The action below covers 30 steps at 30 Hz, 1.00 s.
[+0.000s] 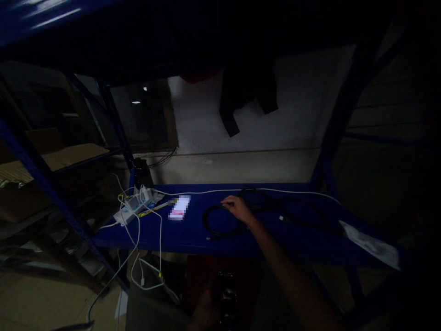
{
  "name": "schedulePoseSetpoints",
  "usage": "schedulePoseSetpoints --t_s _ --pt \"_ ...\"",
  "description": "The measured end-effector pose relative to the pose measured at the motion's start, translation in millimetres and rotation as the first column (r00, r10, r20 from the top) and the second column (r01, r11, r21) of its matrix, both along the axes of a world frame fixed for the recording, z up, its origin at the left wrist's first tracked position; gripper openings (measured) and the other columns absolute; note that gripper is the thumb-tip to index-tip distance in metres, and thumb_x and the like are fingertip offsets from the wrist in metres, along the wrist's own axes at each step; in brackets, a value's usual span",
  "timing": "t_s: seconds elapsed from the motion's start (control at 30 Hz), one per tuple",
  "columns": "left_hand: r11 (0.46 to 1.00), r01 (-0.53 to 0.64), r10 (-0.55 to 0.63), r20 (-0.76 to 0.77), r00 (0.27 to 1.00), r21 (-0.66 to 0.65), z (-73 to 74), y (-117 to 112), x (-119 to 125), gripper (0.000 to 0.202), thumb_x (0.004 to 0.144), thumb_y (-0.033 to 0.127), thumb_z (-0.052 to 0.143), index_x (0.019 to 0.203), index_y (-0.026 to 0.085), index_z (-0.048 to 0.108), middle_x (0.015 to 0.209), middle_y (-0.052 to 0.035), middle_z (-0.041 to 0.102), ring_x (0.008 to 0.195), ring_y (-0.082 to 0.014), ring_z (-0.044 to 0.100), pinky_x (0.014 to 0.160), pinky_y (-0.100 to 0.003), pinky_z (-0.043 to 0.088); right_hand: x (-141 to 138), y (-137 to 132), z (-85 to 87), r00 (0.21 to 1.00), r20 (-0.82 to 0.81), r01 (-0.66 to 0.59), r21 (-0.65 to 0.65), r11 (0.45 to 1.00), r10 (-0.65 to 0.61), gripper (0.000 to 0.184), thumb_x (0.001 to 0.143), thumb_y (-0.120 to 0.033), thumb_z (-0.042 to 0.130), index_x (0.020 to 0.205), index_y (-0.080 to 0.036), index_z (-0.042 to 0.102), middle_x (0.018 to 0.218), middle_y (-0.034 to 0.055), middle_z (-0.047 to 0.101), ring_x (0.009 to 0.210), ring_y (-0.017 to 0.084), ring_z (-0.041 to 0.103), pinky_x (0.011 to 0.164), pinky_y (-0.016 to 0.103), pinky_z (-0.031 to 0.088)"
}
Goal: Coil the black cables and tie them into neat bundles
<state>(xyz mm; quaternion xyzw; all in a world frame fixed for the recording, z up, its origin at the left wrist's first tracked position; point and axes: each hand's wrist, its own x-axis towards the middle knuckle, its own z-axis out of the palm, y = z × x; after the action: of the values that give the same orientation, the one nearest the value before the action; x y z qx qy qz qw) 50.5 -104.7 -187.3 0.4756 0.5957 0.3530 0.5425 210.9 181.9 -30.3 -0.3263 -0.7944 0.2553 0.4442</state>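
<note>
My right hand [237, 208] reaches over the blue shelf [193, 241], thumb and fingers pinched on the upper part of a coiled black cable [206, 223]. That coil lies on the shelf, with one plug end [208, 238] sticking out at its lower left. More black cable coils [306, 225] rest to the right, one with a pale connector [281, 218]. Low in the picture and dim, my left hand [206, 308] is closed at the side of a dark phone-like device [227, 294]; most of its fingers are hidden.
On the left of the shelf stand a white power strip [126, 211] with tangled white cords [161, 239] and a phone with a lit screen [180, 208]. A clear plastic bag [372, 243] lies at the right end. Blue posts [332, 124] frame both sides; dark clothing [248, 92] hangs behind.
</note>
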Motion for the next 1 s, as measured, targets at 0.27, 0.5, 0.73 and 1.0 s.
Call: schedulePoseSetpoints --t_s 0.27,0.5,0.73,1.0 --pt "1.0 0.023 -0.023 -0.019 1.0 -0.006 -12.1 3.7 -3.6 0.055 0.066 0.047 0.084 0.119 0.032 0.075 0.126 -0.0111 0.076 0.135 -0.046 0.061 0.11 -0.049 0.052 0.8 -5.9 4.4 0.999 0.031 -0.034 0.006 0.999 0.034 0.018 0.087 -0.024 0.069 0.093 -0.026 0.086 0.1 0.0079 0.081 0.091 0.025 0.076 0.083 0.038 0.06" --pt "0.999 -0.009 0.012 -0.067 0.998 0.042 -5.3 1.6 -3.7 0.062 0.061 0.037 0.085 0.122 0.029 0.076 0.125 -0.0127 0.076 0.136 -0.0451 0.059 0.118 -0.05 0.046 0.8 -6.7 4.6 0.998 0.043 -0.045 0.0 0.999 0.045 0.016 0.086 -0.025 0.071 0.092 -0.027 0.086 0.1 0.0072 0.082 0.091 0.025 0.076 0.083 0.038 0.06" --pt "0.998 -0.031 0.037 -0.103 0.994 0.055 3.5 3.7 -3.5 0.057 0.056 0.026 0.083 0.112 0.033 0.077 0.124 -0.0101 0.076 0.134 -0.0472 0.06 0.11 -0.05 0.051 0.8 -5.9 2.5 0.998 0.05 -0.042 -0.016 0.999 0.043 0.014 0.085 -0.03 0.074 0.093 -0.026 0.085 0.101 0.0075 0.083 0.092 0.026 0.076 0.083 0.038 0.059" --pt "0.998 -0.033 0.038 -0.097 0.995 0.049 7.2 3.8 0.0 0.041 0.065 0.03 0.08 0.105 0.031 0.078 0.114 -0.0088 0.078 0.124 -0.0416 0.068 0.108 -0.048 0.053 0.1 -0.6 -0.4 0.999 0.051 0.006 -0.038 0.999 -0.004 0.008 0.08 -0.029 0.077 0.085 -0.024 0.082 0.087 0.0055 0.082 0.081 0.024 0.073 0.077 0.036 0.055"
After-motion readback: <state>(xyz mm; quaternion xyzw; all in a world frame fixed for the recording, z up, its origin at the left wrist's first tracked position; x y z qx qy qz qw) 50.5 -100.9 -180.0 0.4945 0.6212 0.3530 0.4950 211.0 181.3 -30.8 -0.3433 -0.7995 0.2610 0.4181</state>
